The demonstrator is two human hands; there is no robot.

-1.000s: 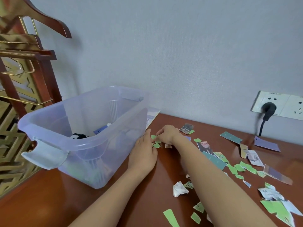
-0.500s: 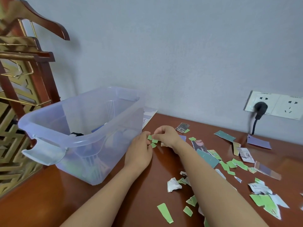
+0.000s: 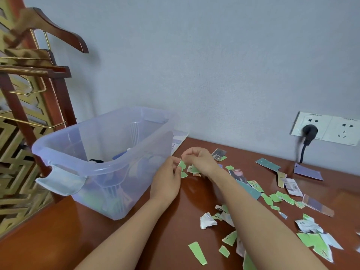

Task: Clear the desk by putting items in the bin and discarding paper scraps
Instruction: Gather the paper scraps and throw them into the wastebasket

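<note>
A clear plastic bin (image 3: 58,154) stands on the brown desk (image 3: 58,240) at the left, with several dark and blue items inside. Just right of the bin, my left hand (image 3: 167,178) and my right hand (image 3: 200,160) meet over the desk. A small green paper scrap (image 3: 182,165) is pinched between the fingertips of both hands, lifted slightly off the wood. More green scraps (image 3: 184,174) lie directly under them. Torn green, white and teal paper scraps (image 3: 197,252) are scattered across the desk to the right and near the front edge.
A wooden clothes stand (image 3: 39,78) with a hanger rises behind the bin at the left. A wall socket (image 3: 329,128) with a black plug and cord sits at the right. A printed sheet (image 3: 178,140) lies behind the bin. A crumpled white scrap (image 3: 207,221) lies mid-desk.
Both hands have lifted a little from the desk. The green scrap that lay flat between the fingertips is now raised and pinched by both hands.
</note>
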